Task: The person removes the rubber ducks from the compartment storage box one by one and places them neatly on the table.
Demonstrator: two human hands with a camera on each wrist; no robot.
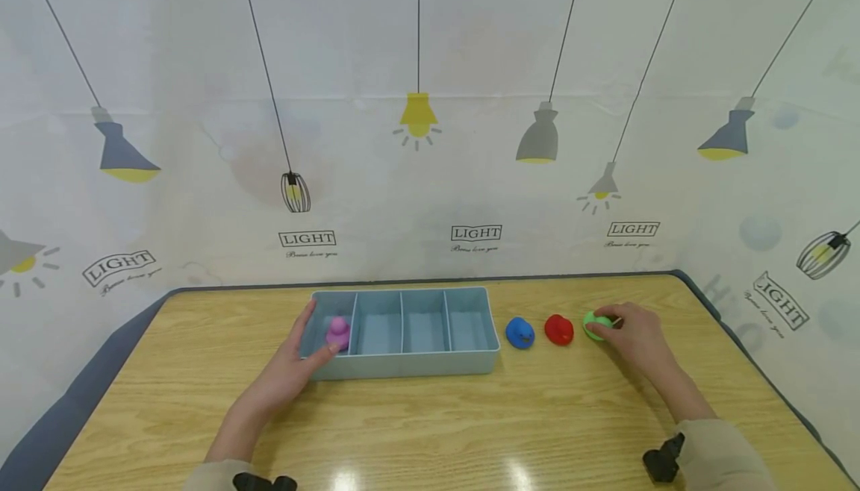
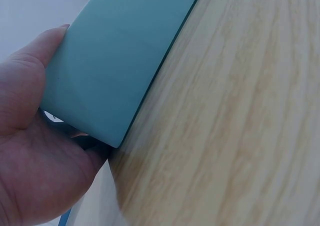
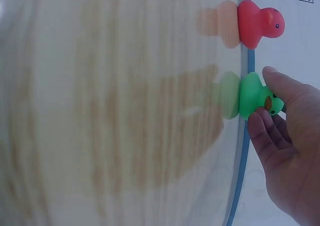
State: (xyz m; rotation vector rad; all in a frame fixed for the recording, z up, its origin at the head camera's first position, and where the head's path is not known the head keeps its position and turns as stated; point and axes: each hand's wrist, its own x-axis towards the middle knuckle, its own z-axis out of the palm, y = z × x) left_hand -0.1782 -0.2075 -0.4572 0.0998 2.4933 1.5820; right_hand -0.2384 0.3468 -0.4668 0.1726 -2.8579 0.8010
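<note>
A pale blue box with a row of compartments stands on the table, and my left hand holds its left end. The thumb lies at the front rim, while the fingers reach along the left side; in the left wrist view the hand wraps the box's corner. Inside the leftmost compartment sits a purple rubber duck. To the right, my right hand pinches a green rubber duck by its head between thumb and fingers. The duck's base is close over the tabletop.
Between the box and my right hand stand a blue rubber duck and a red rubber duck. The wooden table ends at a dark edge in front of a lamp-printed backdrop.
</note>
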